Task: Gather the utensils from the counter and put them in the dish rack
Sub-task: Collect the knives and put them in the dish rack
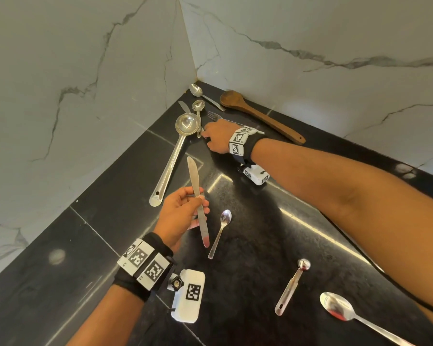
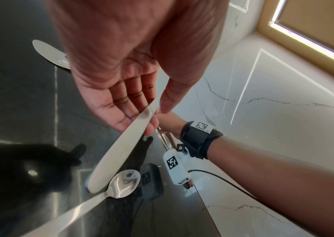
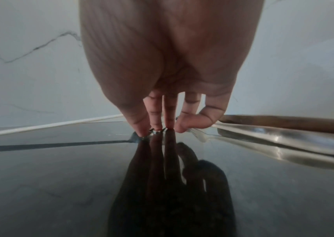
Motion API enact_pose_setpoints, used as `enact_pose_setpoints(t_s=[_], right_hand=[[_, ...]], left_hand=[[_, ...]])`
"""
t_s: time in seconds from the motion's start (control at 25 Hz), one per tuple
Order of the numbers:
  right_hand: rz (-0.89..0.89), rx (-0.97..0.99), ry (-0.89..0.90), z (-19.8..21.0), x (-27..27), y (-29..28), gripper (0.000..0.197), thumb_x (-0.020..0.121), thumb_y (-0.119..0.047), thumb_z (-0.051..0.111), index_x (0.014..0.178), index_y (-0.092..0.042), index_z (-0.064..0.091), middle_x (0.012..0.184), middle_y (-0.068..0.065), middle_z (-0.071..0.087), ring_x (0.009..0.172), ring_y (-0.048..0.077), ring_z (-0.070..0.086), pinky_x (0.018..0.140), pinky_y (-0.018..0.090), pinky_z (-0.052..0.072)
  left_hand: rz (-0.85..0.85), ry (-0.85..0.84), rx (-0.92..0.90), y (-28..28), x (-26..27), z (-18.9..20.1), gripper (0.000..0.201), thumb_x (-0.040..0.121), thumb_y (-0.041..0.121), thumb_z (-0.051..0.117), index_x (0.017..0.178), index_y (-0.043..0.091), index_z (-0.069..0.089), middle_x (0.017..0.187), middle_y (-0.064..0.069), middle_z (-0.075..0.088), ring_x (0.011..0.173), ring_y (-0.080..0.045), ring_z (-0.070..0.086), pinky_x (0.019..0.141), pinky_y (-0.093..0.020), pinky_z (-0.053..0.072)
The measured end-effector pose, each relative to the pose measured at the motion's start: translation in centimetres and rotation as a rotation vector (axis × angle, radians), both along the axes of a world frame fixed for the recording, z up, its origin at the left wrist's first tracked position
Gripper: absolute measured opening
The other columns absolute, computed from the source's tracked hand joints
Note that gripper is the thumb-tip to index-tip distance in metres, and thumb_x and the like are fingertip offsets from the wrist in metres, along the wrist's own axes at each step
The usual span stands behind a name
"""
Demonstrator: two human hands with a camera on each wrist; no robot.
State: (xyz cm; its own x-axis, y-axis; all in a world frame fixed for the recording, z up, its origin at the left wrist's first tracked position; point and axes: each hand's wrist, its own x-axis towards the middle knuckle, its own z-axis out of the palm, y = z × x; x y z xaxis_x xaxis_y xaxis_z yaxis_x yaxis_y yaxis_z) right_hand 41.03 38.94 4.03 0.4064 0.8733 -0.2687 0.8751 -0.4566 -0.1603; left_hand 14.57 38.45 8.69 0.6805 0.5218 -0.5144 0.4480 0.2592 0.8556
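One knife [image 1: 196, 199] is pinched at mid-length by the left hand [image 1: 179, 216], above the counter [image 1: 260, 245]. The right hand [image 1: 216, 137] has fingertips [image 3: 141, 133] down on the small ladle's [image 1: 198, 113] handle end, beside a fork [image 1: 214, 116]; whether they pinch it is unclear. Spoons lie scattered nearby.

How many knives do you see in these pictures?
2. One knife is held in the left hand. The second knife lies near the wall corner, partly hidden behind the ladle. Others may be hidden.

Left hand [image 1: 179, 216] holds a knife [image 1: 197, 203]; right hand [image 1: 216, 138] reaches utensils.
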Motion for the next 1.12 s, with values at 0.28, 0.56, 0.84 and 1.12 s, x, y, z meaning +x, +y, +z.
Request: enact_pose_setpoints(t_s=[0.28, 0.56, 0.84, 1.12], right_hand=[[0.044, -0.033, -0.049, 2.5, -5.7, -7.0, 0.022, 0.089, -0.031, 0.061, 0.085, -0.011, 0.066, 0.086, 0.006, 0.063, 0.081, 0.027, 0.065, 0.073, 0.043, 0.058], [-0.147, -0.032, 0.063, 2.3, -8.0, -13.7, 0.019, 0.085, -0.041, 0.067, 0.095, -0.025, 0.070, 0.093, 0.001, 0.069, 0.084, 0.023, 0.066, 0.074, 0.038, 0.057], [-0.450, 0.046, 0.307, 1.3, -7.5, -13.1, 0.050, 0.072, -0.019, 0.081, 0.118, -0.024, 0.060, 0.107, 0.003, 0.068, 0.087, 0.023, 0.071, 0.079, 0.038, 0.061], [-0.542, -0.042, 0.258, 1.5, -9.1, -20.9, 0.027, 0.072, -0.026, 0.079, 0.092, -0.027, 0.061, 0.087, -0.006, 0.062, 0.082, 0.016, 0.061, 0.063, 0.030, 0.048]], left_hand=[[0.025, -0.030, -0.033, 0.5, -0.8, 0.2, 0.019, 0.094, 0.005, 0.054, 0.110, 0.011, 0.063, 0.087, -0.008, 0.070, 0.082, -0.021, 0.068, 0.072, -0.032, 0.055], [0.010, -0.032, -0.041, -0.6, -1.7, -0.1, 0.018, 0.095, 0.008, 0.054, 0.111, 0.011, 0.062, 0.089, -0.010, 0.070, 0.084, -0.024, 0.069, 0.073, -0.033, 0.056], [-0.012, -0.057, -0.052, -1.5, -2.0, 0.2, 0.021, 0.096, 0.012, 0.054, 0.116, 0.008, 0.060, 0.093, -0.013, 0.070, 0.090, -0.029, 0.069, 0.079, -0.038, 0.058], [-0.012, -0.075, -0.053, -2.0, -3.7, 0.4, 0.020, 0.096, 0.012, 0.054, 0.114, 0.008, 0.061, 0.096, -0.014, 0.070, 0.090, -0.029, 0.071, 0.081, -0.039, 0.058]])
